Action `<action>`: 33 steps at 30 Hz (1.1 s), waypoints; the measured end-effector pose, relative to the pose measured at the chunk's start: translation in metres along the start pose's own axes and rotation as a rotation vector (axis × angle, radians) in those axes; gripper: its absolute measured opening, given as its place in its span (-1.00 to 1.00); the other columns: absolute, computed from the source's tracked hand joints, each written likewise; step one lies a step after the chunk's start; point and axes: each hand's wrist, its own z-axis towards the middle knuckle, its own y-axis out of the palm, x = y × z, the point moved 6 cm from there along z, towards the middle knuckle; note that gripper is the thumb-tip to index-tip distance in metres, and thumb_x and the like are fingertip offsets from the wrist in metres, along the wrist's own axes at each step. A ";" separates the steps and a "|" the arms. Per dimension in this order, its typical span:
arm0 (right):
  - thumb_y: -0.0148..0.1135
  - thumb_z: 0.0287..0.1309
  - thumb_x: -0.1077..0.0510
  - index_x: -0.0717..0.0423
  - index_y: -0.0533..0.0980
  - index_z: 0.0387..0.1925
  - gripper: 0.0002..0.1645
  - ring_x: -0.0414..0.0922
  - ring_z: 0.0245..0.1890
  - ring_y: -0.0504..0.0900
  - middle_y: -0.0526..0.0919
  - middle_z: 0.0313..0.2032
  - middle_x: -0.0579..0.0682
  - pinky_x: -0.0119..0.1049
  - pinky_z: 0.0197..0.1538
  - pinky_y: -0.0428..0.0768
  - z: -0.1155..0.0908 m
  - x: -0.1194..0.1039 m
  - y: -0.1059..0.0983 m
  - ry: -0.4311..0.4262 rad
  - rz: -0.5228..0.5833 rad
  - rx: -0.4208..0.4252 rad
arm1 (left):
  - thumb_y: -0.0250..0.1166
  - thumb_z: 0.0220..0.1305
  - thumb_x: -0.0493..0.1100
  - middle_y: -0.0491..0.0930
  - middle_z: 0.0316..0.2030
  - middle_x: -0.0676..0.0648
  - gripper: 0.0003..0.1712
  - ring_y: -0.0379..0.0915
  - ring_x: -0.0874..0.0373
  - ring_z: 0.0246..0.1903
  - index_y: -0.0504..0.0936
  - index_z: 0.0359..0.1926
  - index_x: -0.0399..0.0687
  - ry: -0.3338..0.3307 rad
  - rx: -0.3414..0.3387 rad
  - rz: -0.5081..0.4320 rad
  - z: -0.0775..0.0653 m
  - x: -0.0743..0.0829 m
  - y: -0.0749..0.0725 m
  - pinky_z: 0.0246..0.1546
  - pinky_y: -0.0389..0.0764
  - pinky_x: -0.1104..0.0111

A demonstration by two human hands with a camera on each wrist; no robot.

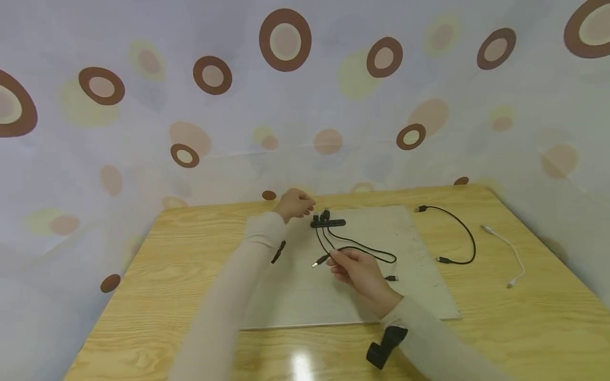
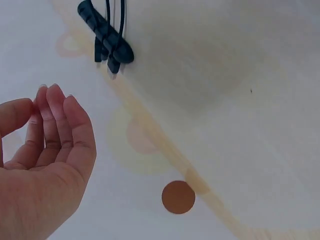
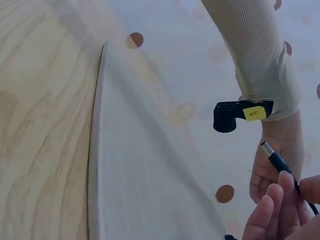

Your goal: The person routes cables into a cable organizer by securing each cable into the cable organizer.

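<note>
My right hand (image 1: 362, 278) pinches a thin black cable just behind its plug (image 1: 320, 261), above the pale board. In the right wrist view the plug (image 3: 274, 156) shows a round silver tip and a black sleeve, pointing up and left. At the board's far side lies a black cable holder (image 1: 335, 223) with several cables seated in it, their plugs on the far side. My left hand (image 1: 293, 203) hovers just left of the holder, fingers loosely bent and thumb near the index finger. Nothing shows between those fingers in the left wrist view (image 2: 55, 130).
The pale board (image 1: 286, 296) lies on a wooden table (image 1: 190, 248). A small black plug (image 1: 392, 278) sticks out beside my right hand. To the right lie a black cable (image 1: 473, 238) and a short white cable (image 1: 517, 257). A dotted cloth (image 1: 305, 116) hangs behind the table.
</note>
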 end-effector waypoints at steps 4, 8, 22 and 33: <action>0.08 0.18 0.13 0.28 0.48 -0.13 -0.69 -0.21 -0.40 0.61 0.65 -0.33 0.04 -0.38 -0.29 0.57 0.018 0.012 0.028 0.055 0.063 -0.014 | 0.07 0.27 -0.15 0.58 -0.22 -0.20 -0.75 0.52 -0.04 -0.21 0.59 -0.17 -0.19 0.008 -0.019 -0.015 -0.006 0.000 -0.009 -0.20 0.55 0.23; -0.01 0.23 0.14 0.29 0.45 -0.06 -0.66 -0.15 -0.30 0.63 0.63 -0.23 0.12 -0.34 -0.21 0.57 0.026 0.030 0.047 0.177 0.039 -0.072 | 0.06 0.27 -0.16 0.57 -0.22 -0.22 -0.75 0.51 -0.05 -0.21 0.58 -0.19 -0.20 0.006 -0.026 -0.022 -0.011 -0.005 -0.014 -0.19 0.54 0.21; -0.02 0.23 0.19 0.37 0.38 0.02 -0.61 -0.05 -0.18 0.61 0.58 -0.14 0.20 -0.28 -0.13 0.55 0.022 0.035 0.064 0.276 -0.055 -0.248 | 0.04 0.29 -0.16 0.56 -0.21 -0.20 -0.73 0.52 0.01 -0.22 0.55 -0.13 -0.23 -0.064 -0.001 -0.016 -0.019 -0.027 -0.027 -0.21 0.54 0.27; 0.02 0.21 0.21 0.37 0.39 0.02 -0.61 -0.01 -0.14 0.59 0.59 -0.15 0.20 -0.24 -0.09 0.53 0.022 0.028 0.059 0.269 -0.017 -0.286 | 0.05 0.28 -0.15 0.56 -0.22 -0.18 -0.68 0.52 0.03 -0.22 0.52 -0.06 -0.28 -0.114 0.026 -0.017 -0.022 -0.034 -0.028 -0.20 0.54 0.28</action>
